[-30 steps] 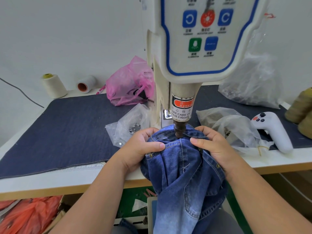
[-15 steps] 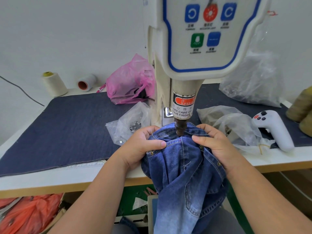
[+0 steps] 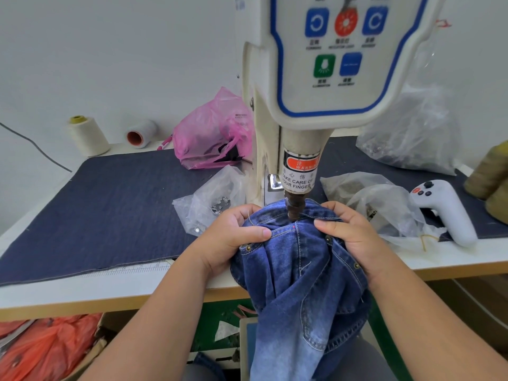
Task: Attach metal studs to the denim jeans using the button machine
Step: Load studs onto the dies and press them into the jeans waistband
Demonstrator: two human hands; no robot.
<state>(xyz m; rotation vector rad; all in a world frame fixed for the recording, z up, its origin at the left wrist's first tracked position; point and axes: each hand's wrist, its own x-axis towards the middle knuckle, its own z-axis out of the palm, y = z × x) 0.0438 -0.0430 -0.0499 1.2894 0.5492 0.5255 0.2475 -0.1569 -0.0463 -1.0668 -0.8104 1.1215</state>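
Blue denim jeans [image 3: 302,273] are bunched under the cream button machine [image 3: 327,86], whose brown punch [image 3: 293,209] is down on the fabric near a seam. My left hand [image 3: 233,235] grips the denim on the left of the punch, thumb on top. On the right, my right hand [image 3: 349,232] pinches the fabric just beside the punch. Brass studs [image 3: 248,247] sit along the pocket edges. A clear bag of metal studs [image 3: 217,204] lies left of the machine.
A dark cloth [image 3: 110,210] covers the table. At the back stand a cream thread cone [image 3: 88,136], a white spool [image 3: 140,133] and a pink bag [image 3: 211,133]. Clear bags [image 3: 384,204] and a white handheld controller [image 3: 445,210] lie to the right. Orange plastic [image 3: 41,350] sits under the table.
Both hands have kept their hold on the denim under the punch and shifted only slightly. The view has tilted a little.
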